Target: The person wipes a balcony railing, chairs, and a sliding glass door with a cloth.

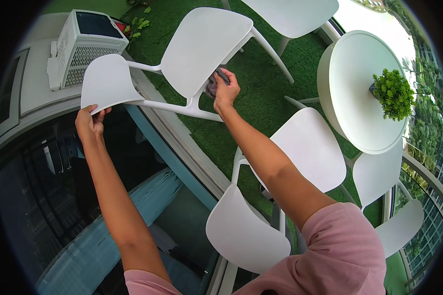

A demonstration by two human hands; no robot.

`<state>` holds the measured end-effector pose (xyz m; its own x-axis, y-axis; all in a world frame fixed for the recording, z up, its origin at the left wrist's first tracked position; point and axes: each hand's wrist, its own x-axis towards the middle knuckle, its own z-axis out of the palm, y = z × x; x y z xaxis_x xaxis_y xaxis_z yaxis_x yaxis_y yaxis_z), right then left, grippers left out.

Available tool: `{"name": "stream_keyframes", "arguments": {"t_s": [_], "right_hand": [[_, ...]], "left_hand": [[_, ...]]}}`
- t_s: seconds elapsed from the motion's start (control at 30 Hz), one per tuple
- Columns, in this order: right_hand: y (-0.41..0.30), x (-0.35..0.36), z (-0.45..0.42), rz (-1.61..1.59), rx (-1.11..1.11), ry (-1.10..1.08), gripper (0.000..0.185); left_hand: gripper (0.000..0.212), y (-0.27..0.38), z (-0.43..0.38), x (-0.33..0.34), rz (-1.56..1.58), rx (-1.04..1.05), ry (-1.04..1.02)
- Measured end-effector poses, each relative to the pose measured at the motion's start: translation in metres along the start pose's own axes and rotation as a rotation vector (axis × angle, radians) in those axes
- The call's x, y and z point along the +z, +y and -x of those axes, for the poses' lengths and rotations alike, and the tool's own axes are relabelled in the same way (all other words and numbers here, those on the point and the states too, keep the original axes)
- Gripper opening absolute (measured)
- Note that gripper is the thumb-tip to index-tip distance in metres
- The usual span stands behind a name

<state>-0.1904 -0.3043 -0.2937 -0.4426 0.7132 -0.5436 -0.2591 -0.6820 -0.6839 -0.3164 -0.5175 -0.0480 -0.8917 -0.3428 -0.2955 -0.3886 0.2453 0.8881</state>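
Observation:
In front of me stands a white plastic chair (208, 46) with a smooth seat and a curved backrest (105, 78). My left hand (90, 123) grips the lower corner of that backrest, thumb on one face and fingers behind. My right hand (227, 88) holds a crumpled grey cloth (211, 87) against the near edge of the seat. Part of the cloth is hidden behind the fingers and the seat edge.
A second white chair (310, 151) stands close by my right arm; others surround a round white table (361, 92) bearing a potted green plant (393, 95). An air-conditioner outdoor unit (92, 44) sits at upper left. Glass door (140, 155) lies left, artificial grass (251, 99) underneath, railing (428, 180) right.

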Motion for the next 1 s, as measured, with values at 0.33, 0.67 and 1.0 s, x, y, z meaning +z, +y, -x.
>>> {"name": "stream_keyframes", "arguments": {"t_s": [0.33,0.67,1.0], "right_hand": [[-0.036,-0.027,-0.032,-0.087,-0.184,0.059,0.021],[0.008,-0.01,-0.002,0.116,-0.127,-0.063,0.021],[0.045,-0.077,0.058,0.846,-0.232,-0.449,0.018]], "left_hand": [[0.028,0.002,0.0,-0.003,0.018,0.032,0.148],[0.032,-0.002,0.03,0.027,0.143,0.125,0.171],[0.033,-0.01,0.011,0.011,0.079,0.102,0.114]]}}
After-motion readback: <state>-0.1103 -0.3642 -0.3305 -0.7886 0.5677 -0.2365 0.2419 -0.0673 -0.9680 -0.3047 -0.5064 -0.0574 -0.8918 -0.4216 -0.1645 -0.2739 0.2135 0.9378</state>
